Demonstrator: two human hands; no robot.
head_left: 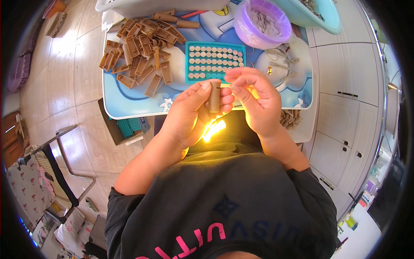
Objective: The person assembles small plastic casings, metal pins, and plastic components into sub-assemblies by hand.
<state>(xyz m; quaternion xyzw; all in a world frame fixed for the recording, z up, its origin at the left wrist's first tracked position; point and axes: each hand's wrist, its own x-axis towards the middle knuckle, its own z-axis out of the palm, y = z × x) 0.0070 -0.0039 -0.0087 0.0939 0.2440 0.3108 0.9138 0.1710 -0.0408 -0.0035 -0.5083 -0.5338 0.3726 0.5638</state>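
Observation:
My left hand (192,108) is closed round a small brown plastic casing (214,98), a tube with a thin dark slot near its upper end. Close beside it, my right hand (256,97) has thumb and fingertips pinched together at the casing's right side; whatever they grip is too fine to make out. Below both hands, above my lap, a bright yellow-lit cluster of lights (214,128) glows, its shape blown out by glare. Just beyond my fingers lies a teal tray (187,64) with rows of round silver discs.
Brown casing parts (142,47) lie heaped on the table's left. At the back right stand a lined purple basin (241,26) and a light-blue tub (332,21). Wire bundles (282,60) lie on the right side. A box (114,129) is on the floor, near a metal-framed chair (64,159).

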